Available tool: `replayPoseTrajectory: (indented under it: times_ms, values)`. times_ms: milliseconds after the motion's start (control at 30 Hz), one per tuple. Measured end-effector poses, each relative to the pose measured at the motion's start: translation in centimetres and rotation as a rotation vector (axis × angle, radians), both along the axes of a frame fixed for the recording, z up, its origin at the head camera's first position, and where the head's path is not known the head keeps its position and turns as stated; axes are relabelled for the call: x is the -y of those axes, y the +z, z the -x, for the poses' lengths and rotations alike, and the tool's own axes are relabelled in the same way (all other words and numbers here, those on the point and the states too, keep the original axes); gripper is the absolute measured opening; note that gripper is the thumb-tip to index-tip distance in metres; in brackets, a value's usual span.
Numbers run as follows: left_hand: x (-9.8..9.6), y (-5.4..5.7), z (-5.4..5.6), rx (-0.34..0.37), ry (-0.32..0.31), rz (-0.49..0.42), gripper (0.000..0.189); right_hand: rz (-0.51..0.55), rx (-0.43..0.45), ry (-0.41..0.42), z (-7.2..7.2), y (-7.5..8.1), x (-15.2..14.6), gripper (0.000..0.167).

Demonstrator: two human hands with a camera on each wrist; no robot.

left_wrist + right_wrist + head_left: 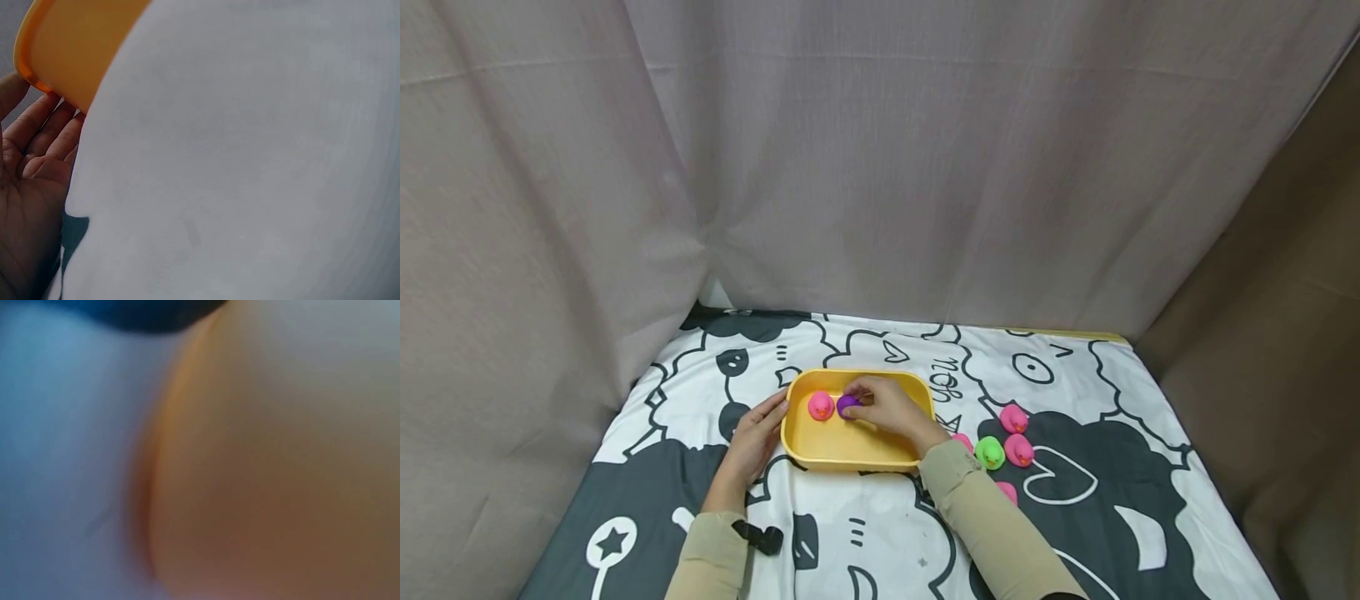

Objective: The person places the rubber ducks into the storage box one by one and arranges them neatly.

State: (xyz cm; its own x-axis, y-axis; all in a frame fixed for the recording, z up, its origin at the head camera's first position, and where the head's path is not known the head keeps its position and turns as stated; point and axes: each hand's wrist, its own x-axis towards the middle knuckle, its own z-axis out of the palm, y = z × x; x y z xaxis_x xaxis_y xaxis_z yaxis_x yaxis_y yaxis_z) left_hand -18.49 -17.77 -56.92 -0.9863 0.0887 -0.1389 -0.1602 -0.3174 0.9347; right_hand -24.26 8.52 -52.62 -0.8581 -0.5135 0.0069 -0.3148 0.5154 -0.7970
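Note:
A yellow tray (850, 457) lies on the patterned cloth in the head view. Inside it, left of centre, sits a pink toy duck (821, 406). Just right of that duck, my right hand (887, 404) reaches over the tray and pinches a small purple toy duck (847, 406), partly hidden by the fingers. My left hand (754, 442) touches the tray's left side with extended fingers. The left wrist view shows its fingertips (47, 103) against the outside of the tray (81, 50). The right wrist view is too blurred to show the hand's hold.
To the right of the tray lie a green toy duck (989, 452) and several pink ones, including an upper pink duck (1013, 418). The right forearm partly covers some. A black-and-white cartoon cloth (865, 533) spreads beneath everything, with grey curtains (925, 167) behind.

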Motion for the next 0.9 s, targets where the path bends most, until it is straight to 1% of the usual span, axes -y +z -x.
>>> replayPoseTrajectory:
  times_ms: [267, 633, 800, 900]
  values:
    - [0.01, 0.03, 0.10, 0.024, 0.012, 0.008, 0.053, 0.019, -0.020, -0.002, 0.01, -0.02, -0.17, 0.025]
    - [0.05, 0.02, 0.13, 0.025, 0.012, 0.001, 0.054, 0.050, -0.019, -0.013, -0.08, 0.03, -0.15, 0.023]
    - [0.01, 0.04, 0.16, 0.026, 0.009, 0.002, 0.054, 0.061, -0.016, -0.018, -0.14, 0.15, -0.19, 0.028]
    - [0.03, 0.02, 0.08, 0.023, 0.010, 0.006, 0.054, 0.081, -0.040, -0.004, -0.20, 0.21, -0.22, 0.030]
